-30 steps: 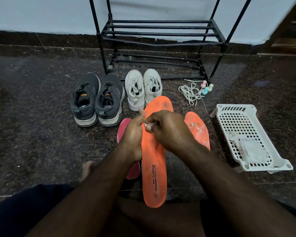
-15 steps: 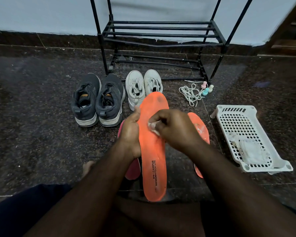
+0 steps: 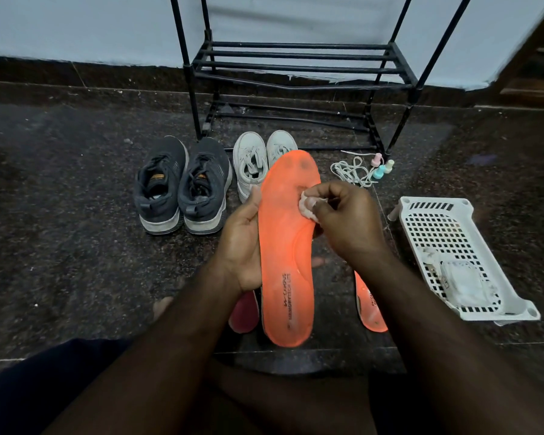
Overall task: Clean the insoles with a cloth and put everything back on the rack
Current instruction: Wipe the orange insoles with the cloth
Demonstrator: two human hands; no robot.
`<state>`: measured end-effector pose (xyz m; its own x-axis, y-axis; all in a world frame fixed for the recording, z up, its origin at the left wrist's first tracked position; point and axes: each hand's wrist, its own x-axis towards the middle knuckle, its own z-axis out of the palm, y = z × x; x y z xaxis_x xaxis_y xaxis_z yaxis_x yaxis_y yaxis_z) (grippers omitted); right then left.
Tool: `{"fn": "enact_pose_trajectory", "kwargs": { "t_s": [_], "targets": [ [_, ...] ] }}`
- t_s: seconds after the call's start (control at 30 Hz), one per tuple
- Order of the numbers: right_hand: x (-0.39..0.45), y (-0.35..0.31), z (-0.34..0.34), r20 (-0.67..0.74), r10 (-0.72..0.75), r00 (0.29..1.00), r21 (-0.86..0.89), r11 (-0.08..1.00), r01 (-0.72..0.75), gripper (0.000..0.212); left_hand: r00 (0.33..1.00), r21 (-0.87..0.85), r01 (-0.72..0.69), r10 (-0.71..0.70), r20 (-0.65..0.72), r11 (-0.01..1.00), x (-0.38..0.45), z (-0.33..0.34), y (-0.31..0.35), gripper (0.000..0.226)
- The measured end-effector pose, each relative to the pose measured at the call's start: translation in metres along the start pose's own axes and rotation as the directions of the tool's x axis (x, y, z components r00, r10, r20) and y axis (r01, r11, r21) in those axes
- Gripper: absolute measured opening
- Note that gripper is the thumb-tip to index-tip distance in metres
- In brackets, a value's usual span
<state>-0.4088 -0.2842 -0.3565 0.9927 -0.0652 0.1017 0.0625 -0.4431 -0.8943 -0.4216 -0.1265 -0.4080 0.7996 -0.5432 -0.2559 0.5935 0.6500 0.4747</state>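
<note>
Left hand [image 3: 244,243] grips the left edge of an orange insole [image 3: 288,246] held above the floor [image 3: 76,246]; right hand [image 3: 343,221] pinches a small white cloth [image 3: 307,206] against its upper right side. A second orange insole [image 3: 369,306] and a pink insole [image 3: 244,312] lie on the floor beneath. Farther off stand dark shoes [image 3: 182,186], white shoes [image 3: 258,164] and the black rack [image 3: 296,73]; a white basket [image 3: 459,255] sits at right.
</note>
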Motion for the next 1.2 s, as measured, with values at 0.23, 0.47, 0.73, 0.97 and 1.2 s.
{"fn": "enact_pose_trajectory", "kwargs": {
  "t_s": [0.23, 0.47, 0.73, 0.97, 1.2],
  "targets": [
    [0.001, 0.002, 0.005, -0.052, -0.264, 0.963, -0.359, 0.905, 0.228, 0.008, 0.962, 0.162, -0.060, 0.100, -0.252, 0.985, 0.032, 0.010, 0.000, 0.064],
    [-0.010, -0.007, 0.020, 0.192, -0.157, 0.969, -0.446, 0.865, 0.228, 0.012, 0.981, 0.055, 0.002, 0.009, -0.196, 0.998, 0.013, -0.002, -0.021, 0.075],
    [-0.005, -0.007, 0.015, 0.045, -0.231, 0.972, -0.445, 0.867, 0.226, 0.010, 0.981, 0.075, 0.016, -0.001, -0.194, 0.997, 0.012, 0.000, -0.019, 0.074],
    [-0.012, -0.003, 0.025, 0.204, -0.270, 0.941, -0.473, 0.814, 0.337, 0.012, 0.981, 0.025, -0.010, 0.014, -0.195, 1.000, 0.012, -0.005, -0.016, 0.071],
    [-0.012, -0.004, 0.022, 0.166, -0.222, 0.961, -0.469, 0.840, 0.274, 0.014, 0.977, 0.039, 0.019, -0.011, -0.212, 0.999, 0.011, 0.002, -0.018, 0.064]
  ]
}}
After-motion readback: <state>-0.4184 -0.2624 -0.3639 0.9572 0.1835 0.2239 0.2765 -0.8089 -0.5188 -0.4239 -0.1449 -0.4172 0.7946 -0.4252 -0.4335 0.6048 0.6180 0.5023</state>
